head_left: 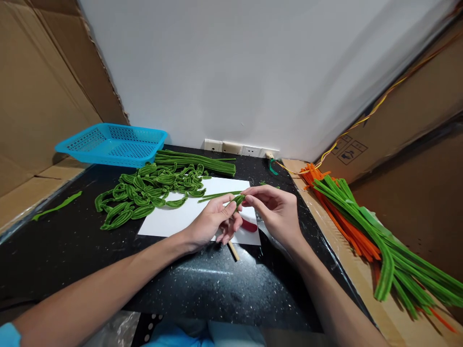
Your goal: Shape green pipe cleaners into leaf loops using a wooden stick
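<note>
Between my two hands is a small green pipe cleaner [238, 199], bent into a leaf-like loop. My left hand [217, 219] pinches it between thumb and fingers from the left. From the right, my right hand [277, 209] pinches its other end with thumb and forefinger. Both hands are over a white sheet of paper [162, 225]. Beneath them lie a red-handled tool [249, 224], partly covered, and a thin wooden stick [233, 251]. A few straight green pipe cleaners [211, 196] rest on the paper just behind my left hand.
A heap of looped green pipe cleaners [144, 190] lies left, before a blue basket [108, 156]. Straight green stems [202, 163] are bundled behind. At right, bright green [379, 241] and orange pipe cleaners [347, 229] lie on cardboard. Power sockets [241, 148] line the wall.
</note>
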`<state>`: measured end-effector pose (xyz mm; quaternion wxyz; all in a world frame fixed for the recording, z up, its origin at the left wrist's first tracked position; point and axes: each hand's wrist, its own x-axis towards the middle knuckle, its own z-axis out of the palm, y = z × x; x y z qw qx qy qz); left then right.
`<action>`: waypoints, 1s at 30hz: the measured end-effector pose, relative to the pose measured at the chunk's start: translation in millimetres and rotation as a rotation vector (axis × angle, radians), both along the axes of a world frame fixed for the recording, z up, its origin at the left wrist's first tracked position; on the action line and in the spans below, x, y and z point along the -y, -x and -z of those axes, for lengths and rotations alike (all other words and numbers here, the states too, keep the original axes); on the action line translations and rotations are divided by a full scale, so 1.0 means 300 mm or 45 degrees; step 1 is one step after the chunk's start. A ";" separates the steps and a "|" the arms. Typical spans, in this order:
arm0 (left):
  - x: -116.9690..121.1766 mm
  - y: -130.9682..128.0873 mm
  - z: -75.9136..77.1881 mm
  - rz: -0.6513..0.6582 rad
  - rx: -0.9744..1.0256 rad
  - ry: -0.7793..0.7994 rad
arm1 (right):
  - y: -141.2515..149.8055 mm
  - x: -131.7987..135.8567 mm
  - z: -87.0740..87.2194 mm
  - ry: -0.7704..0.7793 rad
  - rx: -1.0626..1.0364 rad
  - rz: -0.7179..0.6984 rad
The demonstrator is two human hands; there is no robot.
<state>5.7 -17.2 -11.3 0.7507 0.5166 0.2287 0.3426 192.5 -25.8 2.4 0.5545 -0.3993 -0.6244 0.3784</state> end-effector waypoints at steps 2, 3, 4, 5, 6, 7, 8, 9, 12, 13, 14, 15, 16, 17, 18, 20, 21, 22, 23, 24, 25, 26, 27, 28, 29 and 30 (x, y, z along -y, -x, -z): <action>0.005 0.001 -0.006 -0.008 -0.008 0.006 | 0.001 0.000 -0.002 0.009 -0.012 -0.007; 0.006 0.002 -0.008 -0.014 -0.021 0.004 | 0.002 0.001 -0.002 0.005 -0.010 -0.003; 0.007 0.003 -0.009 -0.018 -0.034 0.001 | 0.002 0.000 -0.003 -0.004 -0.003 0.005; 0.007 0.004 -0.010 -0.019 -0.042 -0.002 | 0.003 0.000 -0.003 -0.017 0.004 0.015; 0.007 0.005 -0.009 -0.018 -0.042 -0.004 | 0.003 0.000 -0.003 -0.030 0.012 0.025; 0.006 0.006 -0.008 -0.016 -0.035 -0.003 | 0.004 -0.001 -0.003 -0.041 0.016 0.034; 0.004 0.007 -0.007 -0.013 -0.025 0.002 | 0.004 -0.001 -0.003 -0.051 0.017 0.043; 0.003 0.008 -0.005 -0.009 -0.017 0.009 | 0.004 -0.002 -0.002 -0.060 0.017 0.052; -0.002 0.012 0.000 0.001 -0.007 0.036 | 0.002 -0.003 0.002 -0.078 0.015 0.067; -0.003 0.013 0.001 0.002 -0.009 0.041 | 0.001 -0.003 0.003 -0.085 0.017 0.070; -0.003 0.014 0.001 0.005 -0.010 0.045 | 0.001 -0.002 0.004 -0.091 0.020 0.072; -0.004 0.014 0.000 0.006 -0.011 0.049 | 0.000 -0.002 0.005 -0.097 0.024 0.074; -0.004 0.014 -0.001 0.006 -0.015 0.052 | -0.001 -0.001 0.005 -0.104 0.028 0.078; -0.004 0.015 -0.002 0.005 -0.021 0.055 | -0.001 0.000 0.005 -0.109 0.033 0.080; -0.004 0.015 -0.003 0.003 -0.026 0.059 | -0.001 0.000 0.004 -0.111 0.038 0.084; -0.005 0.015 -0.005 -0.005 -0.031 0.058 | -0.002 0.001 0.003 -0.112 0.048 0.098; -0.005 0.015 -0.005 -0.006 -0.033 0.054 | -0.002 0.001 0.002 -0.112 0.053 0.107; -0.006 0.016 -0.005 -0.004 -0.034 0.050 | -0.002 0.001 0.001 -0.113 0.057 0.117; -0.007 0.016 -0.004 -0.003 -0.036 0.045 | -0.002 0.001 0.001 -0.114 0.058 0.124; -0.008 0.016 -0.003 0.000 -0.037 0.041 | -0.002 0.001 0.001 -0.116 0.059 0.127; -0.009 0.016 -0.002 0.002 -0.038 0.039 | -0.002 0.000 0.001 -0.118 0.059 0.128; -0.009 0.015 -0.001 -0.001 -0.037 0.039 | -0.003 0.000 0.002 -0.117 0.056 0.125; -0.008 0.014 0.000 -0.009 -0.035 0.039 | -0.003 -0.001 0.003 -0.117 0.052 0.118; -0.008 0.012 0.000 -0.021 -0.031 0.040 | -0.003 -0.001 0.004 -0.116 0.047 0.110; -0.007 0.011 0.000 -0.037 -0.024 0.043 | -0.003 -0.002 0.006 -0.115 0.044 0.100; -0.006 0.010 -0.001 -0.055 -0.015 0.051 | -0.004 -0.002 0.008 -0.114 0.044 0.089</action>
